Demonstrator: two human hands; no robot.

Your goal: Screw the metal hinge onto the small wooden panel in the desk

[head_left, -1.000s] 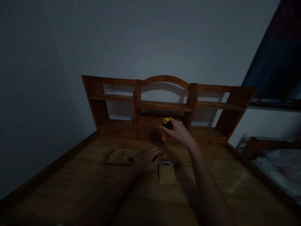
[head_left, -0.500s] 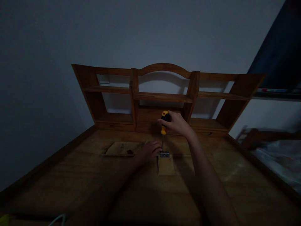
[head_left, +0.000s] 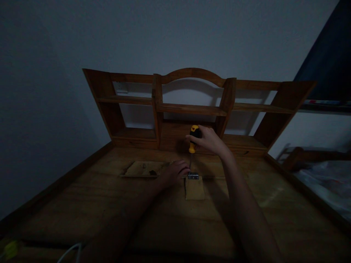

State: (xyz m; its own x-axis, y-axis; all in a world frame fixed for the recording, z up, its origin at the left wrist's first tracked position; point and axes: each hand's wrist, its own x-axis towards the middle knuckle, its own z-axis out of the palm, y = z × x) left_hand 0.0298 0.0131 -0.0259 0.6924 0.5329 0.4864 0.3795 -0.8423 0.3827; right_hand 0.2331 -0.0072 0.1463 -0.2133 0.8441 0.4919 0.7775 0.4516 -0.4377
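Note:
My right hand [head_left: 210, 139] is wrapped round the handle of a yellow-and-black screwdriver [head_left: 193, 149], held upright with its shaft pointing down. The screwdriver's tip meets a small metal hinge [head_left: 193, 175], or comes very close to it. Under the hinge's near side lies a small square of light board [head_left: 195, 189]. Behind it, a long thin board [head_left: 142, 168] with a dark hole rests on the desk. My left hand [head_left: 175, 172] lies low beside the tip, fingers pressed together at the hinge's left end; what they pinch is hidden.
The wooden desk top [head_left: 109, 212] carries a wooden shelf unit [head_left: 192, 109] along its back, against the wall. A white cable [head_left: 72, 249] and a yellow item [head_left: 11, 249] are at the front left. Light is dim.
The view has shifted slightly, so the desk and shelf sit a little higher. Both hands, the screwdriver and the hinge keep nearly the same places relative to each other.

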